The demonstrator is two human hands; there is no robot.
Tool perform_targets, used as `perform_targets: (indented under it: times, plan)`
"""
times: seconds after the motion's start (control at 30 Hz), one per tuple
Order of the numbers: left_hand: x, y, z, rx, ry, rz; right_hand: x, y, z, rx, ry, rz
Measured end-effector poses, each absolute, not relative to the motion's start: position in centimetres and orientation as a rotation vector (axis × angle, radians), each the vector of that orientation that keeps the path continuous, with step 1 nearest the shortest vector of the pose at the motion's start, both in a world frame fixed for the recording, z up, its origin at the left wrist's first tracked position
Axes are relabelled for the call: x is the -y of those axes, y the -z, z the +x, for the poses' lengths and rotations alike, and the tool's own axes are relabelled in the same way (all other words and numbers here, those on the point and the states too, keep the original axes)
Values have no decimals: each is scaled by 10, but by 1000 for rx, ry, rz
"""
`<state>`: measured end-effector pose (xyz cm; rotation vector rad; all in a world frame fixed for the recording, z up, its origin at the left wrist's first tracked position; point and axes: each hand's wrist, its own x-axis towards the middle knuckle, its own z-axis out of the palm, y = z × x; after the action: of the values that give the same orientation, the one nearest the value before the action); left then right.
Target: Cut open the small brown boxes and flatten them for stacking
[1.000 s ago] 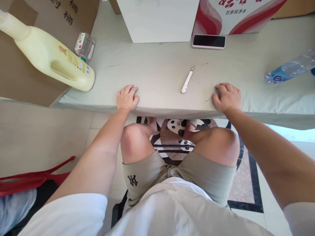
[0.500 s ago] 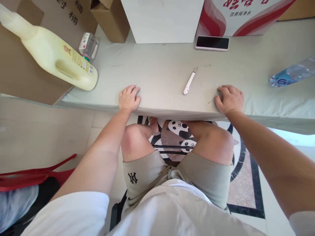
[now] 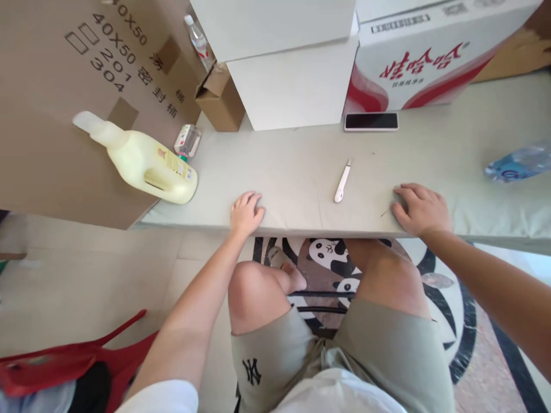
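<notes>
A pale cloth (image 3: 293,172) covers the table in front of the seated person, with a white box (image 3: 297,86) and a dark-faced phone (image 3: 371,121) towards the far side. Nearer, between the two hands and a little closer to the right, lies a slim white knife (image 3: 343,182), flat on the cloth, its narrow tip pointing away from the person. The left hand (image 3: 246,215) rests palm down near the table edge, fingers loosely bent, thumb apart, nothing in it; the right hand (image 3: 422,211) lies much the same, fingers slightly curled, thumb out to the side, holding nothing either. From here I'd judge the knife light and stiff, its smooth handle perhaps a bit slippery. The thicker near end looks the sensible place to pinch, well back from the tip, which is probably sharp.
</notes>
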<state>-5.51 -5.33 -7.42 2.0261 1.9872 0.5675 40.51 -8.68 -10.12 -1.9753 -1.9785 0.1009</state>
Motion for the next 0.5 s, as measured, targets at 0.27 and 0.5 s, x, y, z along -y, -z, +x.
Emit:
perform_targets:
  times: [0.27, 0.5]
  plan:
    - [51, 69, 18, -1683, -1350, 1589, 86, 100, 403, 2095, -8, -2048]
    - [29, 59, -4, -1418, -1548, 1497, 22, 56, 348, 2109, 118, -1963]
